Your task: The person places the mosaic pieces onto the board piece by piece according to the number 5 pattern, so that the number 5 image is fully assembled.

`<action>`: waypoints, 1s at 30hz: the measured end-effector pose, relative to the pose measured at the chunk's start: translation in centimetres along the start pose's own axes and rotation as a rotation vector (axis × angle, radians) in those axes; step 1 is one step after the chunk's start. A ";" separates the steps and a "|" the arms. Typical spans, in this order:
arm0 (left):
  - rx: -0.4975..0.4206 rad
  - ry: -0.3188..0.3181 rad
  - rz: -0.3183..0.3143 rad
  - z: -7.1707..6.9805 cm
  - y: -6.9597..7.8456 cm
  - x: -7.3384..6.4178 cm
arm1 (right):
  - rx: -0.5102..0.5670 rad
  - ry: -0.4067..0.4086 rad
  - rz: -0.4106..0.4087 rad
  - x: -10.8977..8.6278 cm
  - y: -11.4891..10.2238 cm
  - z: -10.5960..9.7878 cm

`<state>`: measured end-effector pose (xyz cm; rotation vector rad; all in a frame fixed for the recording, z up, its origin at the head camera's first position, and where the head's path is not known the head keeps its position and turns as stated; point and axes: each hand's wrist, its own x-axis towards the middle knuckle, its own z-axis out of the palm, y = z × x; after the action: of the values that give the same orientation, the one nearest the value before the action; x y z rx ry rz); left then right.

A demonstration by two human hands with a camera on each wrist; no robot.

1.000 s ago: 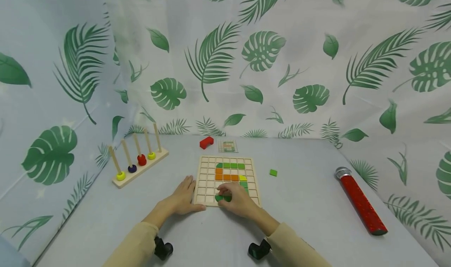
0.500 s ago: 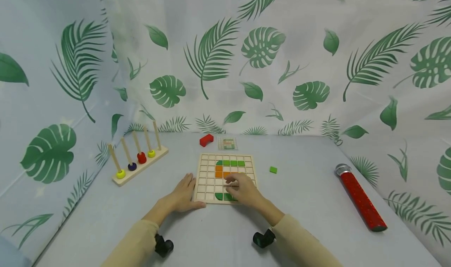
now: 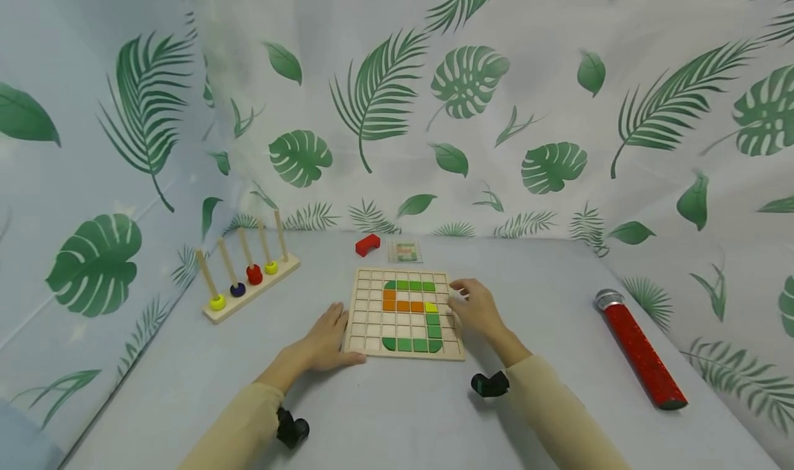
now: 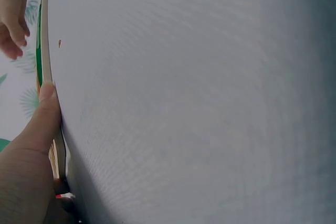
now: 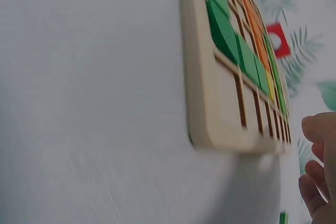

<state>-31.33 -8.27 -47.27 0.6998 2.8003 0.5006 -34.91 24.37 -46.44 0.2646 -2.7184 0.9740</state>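
A wooden grid board (image 3: 366, 318) lies on the table, with light green, orange, yellow and dark green tiles set in a figure like a 5. My left hand (image 3: 324, 339) rests at its left front corner, fingers straight along the side. In the left wrist view the left thumb (image 4: 42, 119) touches the board's front edge (image 4: 46, 51). My right hand (image 3: 480, 311) hovers by the board's right edge, fingers loosely bent with nothing seen between them. A loose green tile (image 5: 283, 217) shows low in the right wrist view; in the head view that hand hides it.
Behind the board lie a red arch block (image 3: 368, 244) and a small pattern card (image 3: 405, 251). A peg stand with coloured beads (image 3: 251, 291) is at the left. At the right lies a red microphone (image 3: 645, 353). Leaf-print cloth (image 3: 397, 174) rises behind the table.
My right hand has left the board's bottom row and moved right, past its edge. The dark green bottom row now shows fully. My left hand has stayed in place.
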 end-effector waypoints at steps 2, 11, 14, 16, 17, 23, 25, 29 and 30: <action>0.001 0.000 0.001 -0.2 0.2 0.3 | -0.040 0.041 0.018 0.2 1.0 -0.9; 0.028 -0.023 0.002 -0.2 0.5 0.5 | -0.120 0.099 0.111 -0.2 4.4 -2.5; 0.023 -0.021 0.003 -0.2 0.6 0.3 | -0.116 0.103 0.154 -0.4 4.8 -2.7; 0.019 -0.021 0.004 -0.2 0.6 0.2 | -0.113 0.104 0.185 -0.5 4.9 -2.8; 0.018 -0.020 0.004 -0.2 0.7 0.1 | -0.111 0.104 0.197 -0.6 5.0 -2.9; 0.008 -0.005 0.000 -0.1 0.5 0.1 | -0.094 0.111 0.215 -0.6 5.3 -2.7; 0.004 -0.002 -0.006 -0.1 0.4 0.0 | -0.085 0.119 0.201 -0.5 5.4 -2.5; -0.007 -0.002 -0.004 -0.1 0.2 0.0 | -0.073 0.124 0.193 -0.4 5.5 -2.3; -0.011 -0.003 -0.003 -0.1 0.2 0.0 | -0.071 0.121 0.197 -0.4 5.5 -2.3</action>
<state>-31.24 -8.12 -47.08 0.6932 2.7932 0.5137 -35.49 30.06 -48.12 -0.0753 -2.6981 0.9075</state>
